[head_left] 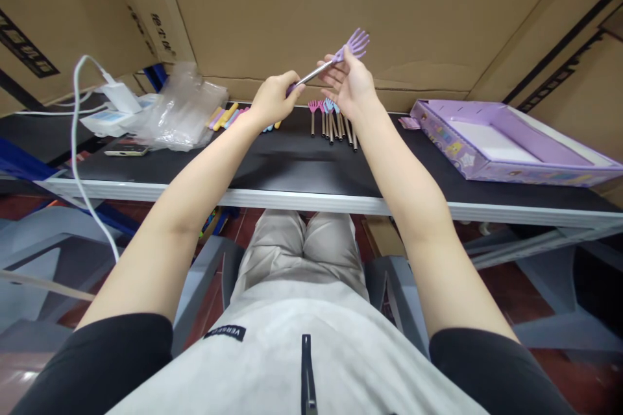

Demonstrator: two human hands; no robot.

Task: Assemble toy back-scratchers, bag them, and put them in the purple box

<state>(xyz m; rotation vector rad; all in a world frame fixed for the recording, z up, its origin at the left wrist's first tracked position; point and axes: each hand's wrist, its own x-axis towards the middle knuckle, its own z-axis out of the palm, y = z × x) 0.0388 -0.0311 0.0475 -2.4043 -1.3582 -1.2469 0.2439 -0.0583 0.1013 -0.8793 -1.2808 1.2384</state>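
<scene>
A back scratcher point(315, 71) with a purple hand-shaped head and a metal rod is held up at a slant above the table. My left hand point(273, 98) is closed round its lower end, where a bit of purple handle shows. Up near the head, my right hand point(354, 83) grips it with the thumb, the other fingers partly spread behind the rod. Below lie several metal rods with pink and blue hand-shaped heads point(335, 118). Behind my left wrist are several coloured handles point(226, 115) in yellow, pink, purple and blue, partly hidden by my arm.
A purple box tray point(479, 165) stands on the right of the black table point(302, 172), beside a small pink packet point(409, 123). Clear plastic bags point(180, 113), a phone point(127, 146) and a white charger with cable point(121, 96) are at left. Cardboard walls point(302, 13) close off the back.
</scene>
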